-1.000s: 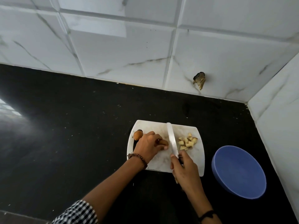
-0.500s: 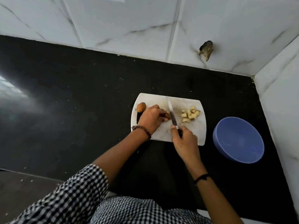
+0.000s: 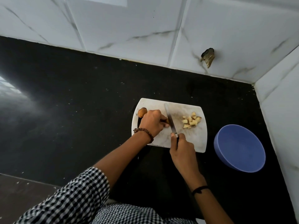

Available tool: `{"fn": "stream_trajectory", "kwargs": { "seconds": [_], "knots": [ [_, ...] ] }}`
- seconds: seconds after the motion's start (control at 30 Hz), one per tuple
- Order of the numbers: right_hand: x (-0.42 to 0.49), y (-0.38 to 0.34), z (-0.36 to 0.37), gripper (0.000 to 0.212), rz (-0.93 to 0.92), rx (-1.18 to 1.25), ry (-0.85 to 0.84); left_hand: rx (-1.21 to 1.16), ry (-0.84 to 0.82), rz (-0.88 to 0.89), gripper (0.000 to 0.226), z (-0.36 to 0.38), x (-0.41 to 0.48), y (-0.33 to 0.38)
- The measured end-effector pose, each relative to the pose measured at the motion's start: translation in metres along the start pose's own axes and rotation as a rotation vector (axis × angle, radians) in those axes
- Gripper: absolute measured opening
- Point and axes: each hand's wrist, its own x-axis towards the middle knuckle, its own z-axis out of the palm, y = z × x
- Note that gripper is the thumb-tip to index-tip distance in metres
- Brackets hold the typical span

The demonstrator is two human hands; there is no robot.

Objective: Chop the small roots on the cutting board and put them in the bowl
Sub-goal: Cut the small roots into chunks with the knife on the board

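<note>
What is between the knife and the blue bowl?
In the head view, a little pile of chopped root pieces sits on the white cutting board right of the knife. Then comes a strip of bare black counter before the blue bowl.

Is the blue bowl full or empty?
Empty. The blue bowl shows only plain blue inside, with nothing in it. The chopped pieces lie in a little pile on the cutting board beside it.

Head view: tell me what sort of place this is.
Probably a kitchen corner: a black countertop meets white marble-look wall tiles, and a white cutting board with chopped root pieces sits beside a blue bowl.
</note>
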Motion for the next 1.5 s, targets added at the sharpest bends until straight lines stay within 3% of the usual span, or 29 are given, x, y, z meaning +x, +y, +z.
{"fn": "stream_trajectory", "kwargs": {
  "seconds": [0.27, 0.63, 1.13, 1.5],
  "knots": [
    [-0.001, -0.018, 0.012, 0.03, -0.006, -0.372, 0.065, 0.016, -0.061, 0.067, 0.02, -0.005, 0.003, -0.004],
    [0.005, -0.031, 0.016, 0.031, 0.073, -0.35, 0.011, 0.123, -0.073, 0.072, 0.023, -0.001, 0.003, -0.006],
    [0.02, -0.041, 0.004, 0.023, 0.103, -0.338, -0.142, 0.051, -0.012, -0.029, 0.024, 0.006, -0.002, -0.003],
    [-0.005, -0.034, 0.002, 0.022, 0.087, -0.343, -0.141, 0.025, 0.009, -0.045, 0.021, 0.011, -0.001, -0.006]
  ]
}}
